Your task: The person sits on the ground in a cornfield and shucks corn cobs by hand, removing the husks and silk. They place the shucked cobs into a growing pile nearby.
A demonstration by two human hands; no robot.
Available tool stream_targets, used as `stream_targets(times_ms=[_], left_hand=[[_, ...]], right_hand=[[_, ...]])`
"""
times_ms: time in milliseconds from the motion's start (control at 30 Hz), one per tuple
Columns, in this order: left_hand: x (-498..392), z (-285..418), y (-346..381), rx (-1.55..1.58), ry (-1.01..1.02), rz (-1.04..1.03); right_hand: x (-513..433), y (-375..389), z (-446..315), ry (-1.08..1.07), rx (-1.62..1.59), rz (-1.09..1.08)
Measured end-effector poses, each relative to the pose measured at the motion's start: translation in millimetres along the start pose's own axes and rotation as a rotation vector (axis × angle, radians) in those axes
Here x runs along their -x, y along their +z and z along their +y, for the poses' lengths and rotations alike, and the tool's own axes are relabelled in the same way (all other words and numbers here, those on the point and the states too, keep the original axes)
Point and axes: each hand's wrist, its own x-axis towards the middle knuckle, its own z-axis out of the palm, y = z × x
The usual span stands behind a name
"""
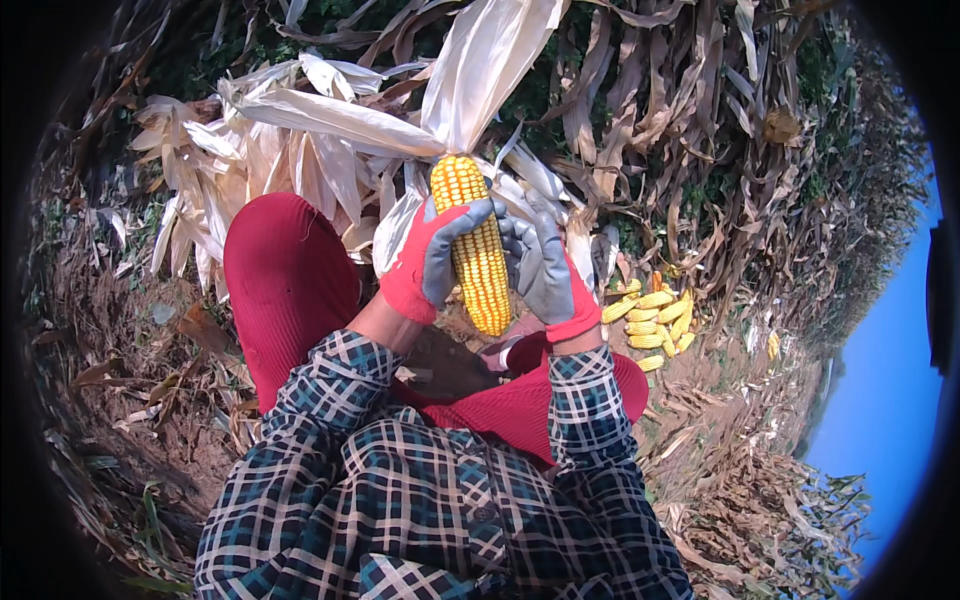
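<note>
A large yellow ear of corn [484, 262] stands out in front of my chest, its kernels bare. Pale dry husk leaves [491, 71] are peeled back and spread beyond its far end. My left hand [433, 251], in a grey-and-coral coated work glove, grips the ear from the left with the thumb across the kernels. On the ear's other side is my right hand [541, 266], gloved alike, with curled fingers against the ear and the husk beside it. Some fingertips of both hands are hidden behind the ear.
Several husked ears of corn [656, 319] lie heaped on the soil to the right, past my knee. Loose pale husks [300, 161] pile up ahead and left. Dry corn stalks and leaves [637, 97] cover the ground ahead. My bent left knee [289, 292] rises beside the left arm.
</note>
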Motion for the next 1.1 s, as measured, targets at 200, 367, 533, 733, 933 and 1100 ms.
stream_targets(times_ms=[200,367,533,733,933,1100], left_hand=[[-4,-4,-2,-0.204,0.086,0.132],[-15,-17,-7,-0.605,0.233,0.39],[-9,-18,-15,-0.378,0.005,0.33],[-18,-22,-28,-0.451,0.075,0.156],[-21,-32,-38,-1.373,0.227,0.365],[-9,-43,-27,-1.608,0.192,0.275]], right_hand=[[18,21,33,0.371,0.142,0.073],[15,28,53,0.019,1.1,0.347],[12,20,65,0.082,1.157,0.316],[13,-7,57,0.109,0.808,0.04],[7,-20,18,-0.041,0.52,0.273],[12,-20,-2,-0.303,0.617,0.551]])
